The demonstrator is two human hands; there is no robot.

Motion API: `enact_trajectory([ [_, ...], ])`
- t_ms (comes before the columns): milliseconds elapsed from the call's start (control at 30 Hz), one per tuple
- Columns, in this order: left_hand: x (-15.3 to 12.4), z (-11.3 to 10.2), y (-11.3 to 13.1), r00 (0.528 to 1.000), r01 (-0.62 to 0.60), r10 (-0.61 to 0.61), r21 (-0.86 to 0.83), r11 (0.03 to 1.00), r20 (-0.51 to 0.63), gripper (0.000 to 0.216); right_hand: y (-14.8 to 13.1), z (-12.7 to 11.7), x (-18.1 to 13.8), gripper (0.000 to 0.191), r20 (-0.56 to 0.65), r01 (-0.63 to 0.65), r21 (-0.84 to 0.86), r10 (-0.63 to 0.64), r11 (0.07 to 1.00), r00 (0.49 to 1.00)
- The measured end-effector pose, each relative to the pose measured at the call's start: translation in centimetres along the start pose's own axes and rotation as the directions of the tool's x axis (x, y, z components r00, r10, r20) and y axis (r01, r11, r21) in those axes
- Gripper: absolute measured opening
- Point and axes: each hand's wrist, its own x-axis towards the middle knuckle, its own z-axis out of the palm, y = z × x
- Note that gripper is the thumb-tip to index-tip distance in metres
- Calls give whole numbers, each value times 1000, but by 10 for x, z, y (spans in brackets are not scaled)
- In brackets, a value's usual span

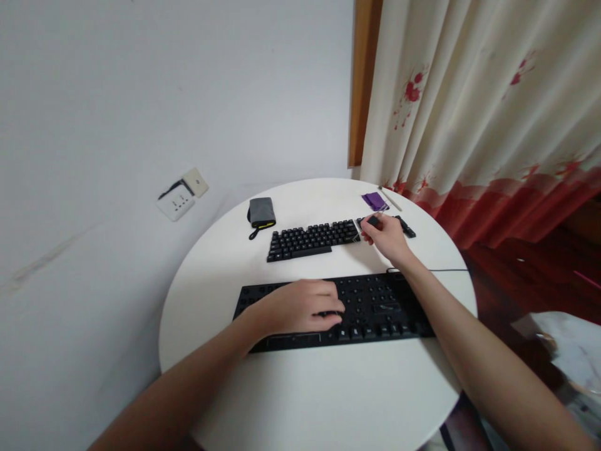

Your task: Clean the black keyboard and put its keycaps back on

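A black keyboard (361, 294) lies across the white table, with many key positions showing bare stems and a row of keycaps along its near side. My left hand (305, 307) rests on its left half. The fingers are curled, thumb and forefinger tips close together over the keys; anything between them is hidden. Behind it, black keycaps (310, 238) are laid out in keyboard order. Over the right end of this layout, my right hand (385, 235) is closed on a wire keycap puller (373, 220) with a dark handle, its thin wire ends sticking out on both sides.
A grey pouch (261, 212) with a black loop sits at the back left. At the back right lie a purple cloth (374, 200) and a thin pale stick (392, 199). A cable (448, 270) runs off the right edge. Wall and curtain (422, 113) border the round table (310, 394).
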Motion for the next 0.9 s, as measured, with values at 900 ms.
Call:
enact_trajectory([
  [900,67,37,-105,891,428,-370,217,877,-263,15,4,-14,11,13,-390,32,122,18,992,921],
])
